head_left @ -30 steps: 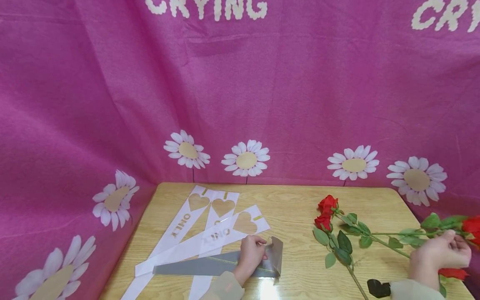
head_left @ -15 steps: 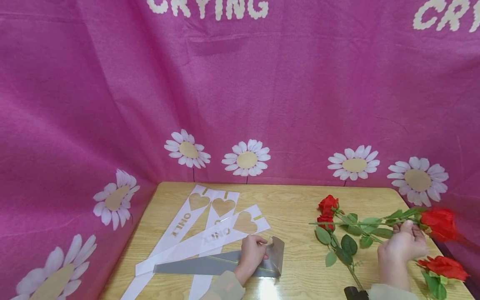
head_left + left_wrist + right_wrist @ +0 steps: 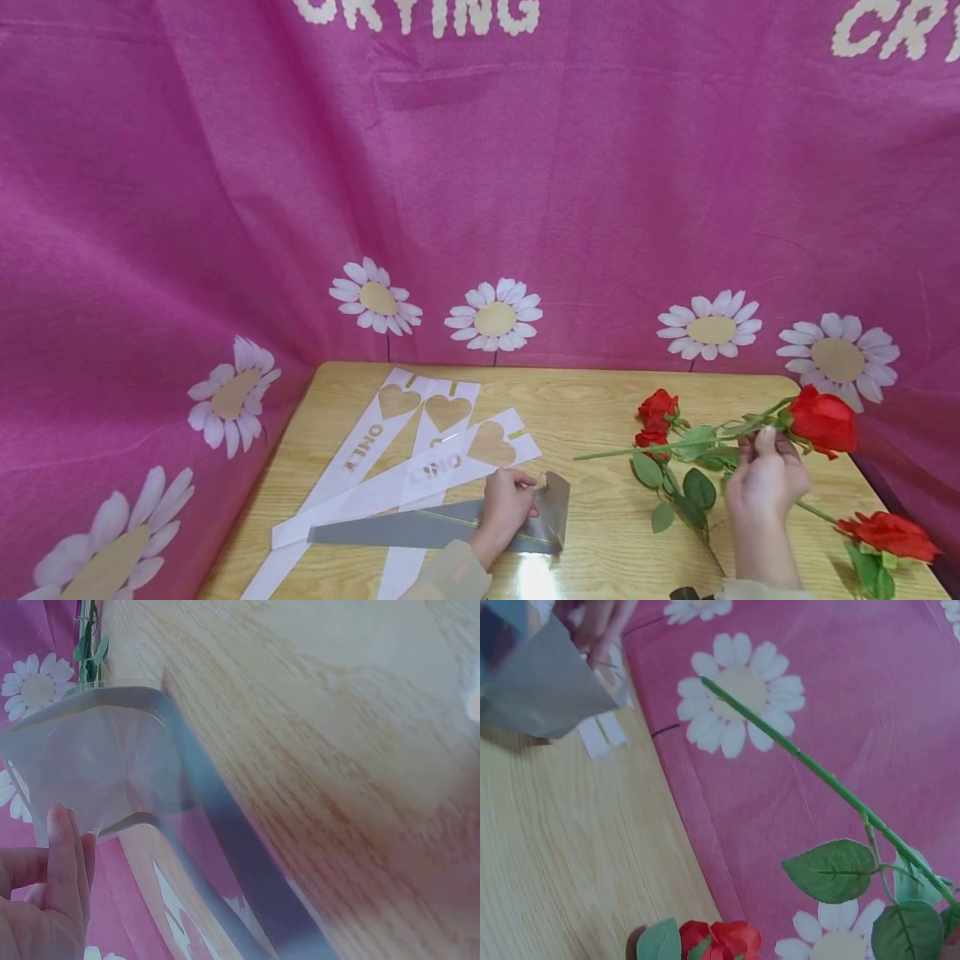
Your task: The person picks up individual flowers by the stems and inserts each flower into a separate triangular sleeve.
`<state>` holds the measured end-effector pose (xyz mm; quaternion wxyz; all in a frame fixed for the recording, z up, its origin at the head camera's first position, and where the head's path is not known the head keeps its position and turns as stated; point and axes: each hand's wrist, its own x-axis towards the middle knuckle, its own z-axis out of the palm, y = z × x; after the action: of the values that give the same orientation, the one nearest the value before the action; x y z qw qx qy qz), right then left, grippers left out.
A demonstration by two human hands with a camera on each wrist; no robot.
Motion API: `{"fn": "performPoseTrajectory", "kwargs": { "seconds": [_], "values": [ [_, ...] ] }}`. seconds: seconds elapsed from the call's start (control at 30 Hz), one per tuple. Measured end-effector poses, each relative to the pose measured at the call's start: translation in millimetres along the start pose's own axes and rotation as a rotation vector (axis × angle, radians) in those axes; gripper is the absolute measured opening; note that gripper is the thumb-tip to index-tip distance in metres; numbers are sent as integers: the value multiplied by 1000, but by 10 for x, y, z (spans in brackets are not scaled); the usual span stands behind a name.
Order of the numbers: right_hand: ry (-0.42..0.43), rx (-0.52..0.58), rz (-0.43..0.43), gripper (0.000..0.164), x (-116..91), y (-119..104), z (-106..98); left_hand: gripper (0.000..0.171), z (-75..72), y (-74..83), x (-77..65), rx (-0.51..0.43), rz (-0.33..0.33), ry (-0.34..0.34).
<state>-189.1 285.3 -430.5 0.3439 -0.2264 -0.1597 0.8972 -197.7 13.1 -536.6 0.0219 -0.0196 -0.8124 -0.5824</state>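
Observation:
My left hand [image 3: 504, 510] pinches the mouth edge of a grey flower sleeve [image 3: 397, 530] with a clear front, lying on the table. In the left wrist view, the sleeve's clear film [image 3: 97, 761] bulges away from its back near my fingertips [image 3: 58, 825], so its mouth gapes. On the right, my right hand [image 3: 767, 487] grips a red rose [image 3: 823, 422] by its stem just below the bloom. It is held above the table, the bare stem end pointing left toward the sleeve. Its green stem [image 3: 802, 756] crosses the right wrist view; most of the right hand is hidden there.
Several white sleeves [image 3: 367, 442] with gold hearts and "ONLY" print overlap at the left, partly under the grey one. Red roses [image 3: 657, 408] lie at the back right, another rose [image 3: 888, 535] near the right edge. A pink daisy-print cloth [image 3: 600, 208] hangs behind the wooden table [image 3: 592, 392].
My right hand has carried the rose from the far right leftward, its stem end moving closer to the grey sleeve. The left hand has stayed at the sleeve's mouth.

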Motion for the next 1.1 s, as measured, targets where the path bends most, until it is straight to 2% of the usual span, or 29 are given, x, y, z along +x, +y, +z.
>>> {"fn": "performPoseTrajectory", "kwargs": {
  "seconds": [0.17,0.3,0.53,0.73,0.9,0.97,1.1],
  "values": [
    [-103,-15,-76,12,-140,115,43,18,6,11,3,4,7,5],
    [-186,-76,-141,13,-243,201,66,18,12,14,6,6,1,3],
    [-274,-282,-255,9,-396,364,109,20,20,41,4,12,1,-8],
    [-300,-463,-298,10,-486,483,104,21,36,70,-4,9,-20,-20],
    [-324,-651,-368,10,-539,535,98,20,54,80,-5,29,-4,-26],
    [-350,-703,-395,10,-560,555,101,18,59,81,-2,43,10,-30],
    [-408,-736,-428,11,-597,607,108,13,67,97,2,66,33,-46]
  ]
}}
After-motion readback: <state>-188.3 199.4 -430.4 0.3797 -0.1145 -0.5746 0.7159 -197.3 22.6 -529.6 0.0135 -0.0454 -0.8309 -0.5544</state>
